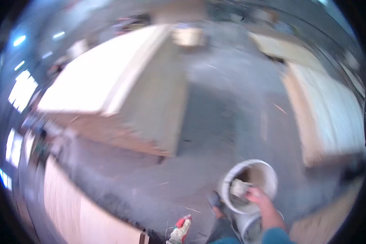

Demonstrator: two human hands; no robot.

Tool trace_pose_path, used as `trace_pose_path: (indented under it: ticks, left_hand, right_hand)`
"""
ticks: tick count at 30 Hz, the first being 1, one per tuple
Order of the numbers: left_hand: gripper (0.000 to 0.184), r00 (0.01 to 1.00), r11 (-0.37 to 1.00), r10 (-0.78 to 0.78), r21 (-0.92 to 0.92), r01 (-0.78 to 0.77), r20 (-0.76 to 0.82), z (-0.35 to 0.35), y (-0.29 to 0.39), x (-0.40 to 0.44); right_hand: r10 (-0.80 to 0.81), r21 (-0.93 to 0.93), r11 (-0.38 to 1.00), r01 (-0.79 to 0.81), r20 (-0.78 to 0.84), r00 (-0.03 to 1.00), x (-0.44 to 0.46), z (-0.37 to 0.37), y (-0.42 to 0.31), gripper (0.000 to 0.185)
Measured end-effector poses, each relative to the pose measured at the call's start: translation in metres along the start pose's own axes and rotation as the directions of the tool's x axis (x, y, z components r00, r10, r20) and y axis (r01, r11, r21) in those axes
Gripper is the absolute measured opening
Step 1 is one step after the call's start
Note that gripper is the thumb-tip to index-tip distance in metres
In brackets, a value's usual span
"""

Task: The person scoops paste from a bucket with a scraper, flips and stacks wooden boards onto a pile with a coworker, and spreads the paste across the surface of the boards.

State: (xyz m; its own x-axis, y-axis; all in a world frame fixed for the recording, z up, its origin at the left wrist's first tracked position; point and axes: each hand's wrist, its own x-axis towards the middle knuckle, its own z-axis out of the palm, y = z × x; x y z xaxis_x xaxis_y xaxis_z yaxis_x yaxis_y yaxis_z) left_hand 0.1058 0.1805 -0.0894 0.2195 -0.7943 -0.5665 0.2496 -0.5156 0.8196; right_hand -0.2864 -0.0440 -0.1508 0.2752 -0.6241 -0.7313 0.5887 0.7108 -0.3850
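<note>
My right hand is bare and reaches over the white bucket, its fingers closed on a pale, crumpled-looking thing. Blur hides what kind of thing it is. Inside the bucket, brownish matter shows along the far wall. A second light-coloured bucket stands just in front of it, partly behind my right forearm. Low in the view, my left hand wears a white and red glove. It hangs apart from the buckets, and its fingers are too smeared to read.
A tall stack of wood sheets rises at the left centre. Another stack stands at the right. Pale boards lie at the lower left, with more at the lower right. Wood slivers are scattered over the grey floor.
</note>
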Motion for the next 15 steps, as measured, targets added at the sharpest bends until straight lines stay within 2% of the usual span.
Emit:
trace_pose_path:
  ticks: [2, 3, 5, 6, 8, 9, 11, 12, 13, 15]
  left_hand:
    - [0.035, 0.961, 0.982, 0.149, 0.150, -0.116, -0.233, -0.049, 0.011, -0.082]
    - [0.034, 0.923, 0.967, 0.188, 0.226, -0.115, -0.337, -0.073, 0.002, -0.133]
    - [0.035, 0.813, 0.958, 0.250, 0.255, -0.130, -0.526, -0.127, -0.044, -0.223]
    - [0.044, 0.806, 0.993, 0.116, 0.076, -0.088, -0.581, -0.157, -0.086, -0.263]
    - [0.036, 0.666, 0.979, -0.019, -0.149, -0.139, -0.745, -0.197, -0.154, -0.346]
    - [0.032, 0.593, 0.947, -0.124, -0.274, -0.168, -0.795, -0.201, -0.188, -0.392]
    - [0.029, 0.492, 0.831, -0.266, -0.456, -0.319, -0.829, -0.202, -0.234, -0.485]
    - [0.027, 0.453, 0.722, -0.341, -0.538, -0.435, -0.824, -0.204, -0.259, -0.525]
    - [0.027, 0.387, 0.677, -0.356, -0.521, -0.520, -0.850, -0.205, -0.296, -0.557]
    - [0.026, 0.275, 0.615, -0.451, -0.519, -0.594, -0.849, -0.201, -0.340, -0.624]
  right_hand:
    - [-0.133, -0.214, 0.956, 0.200, 0.291, 0.947, -0.051, 0.077, -0.009, 0.043]
    - [-0.018, -0.210, 0.968, 0.137, 0.487, 0.873, -0.067, 0.100, -0.006, 0.039]
    - [-0.111, -0.279, 0.923, 0.265, 0.465, 0.878, -0.116, 0.174, 0.044, 0.033]
    - [-0.099, -0.273, 0.913, 0.304, 0.574, 0.813, -0.135, 0.209, 0.078, 0.033]
    - [-0.004, -0.291, 0.909, 0.299, 0.710, 0.704, -0.165, 0.256, 0.154, 0.034]
    - [0.064, -0.262, 0.931, 0.252, 0.801, 0.595, -0.176, 0.278, 0.196, 0.037]
    - [0.179, -0.373, 0.910, 0.181, 0.746, 0.641, -0.202, 0.304, 0.290, 0.043]
    - [0.262, -0.419, 0.898, 0.136, 0.757, 0.598, -0.225, 0.325, 0.344, 0.046]
    - [0.331, -0.453, 0.886, 0.095, 0.763, 0.555, -0.252, 0.343, 0.401, 0.049]
    - [0.470, -0.550, 0.835, -0.002, 0.711, 0.523, -0.298, 0.365, 0.499, 0.052]
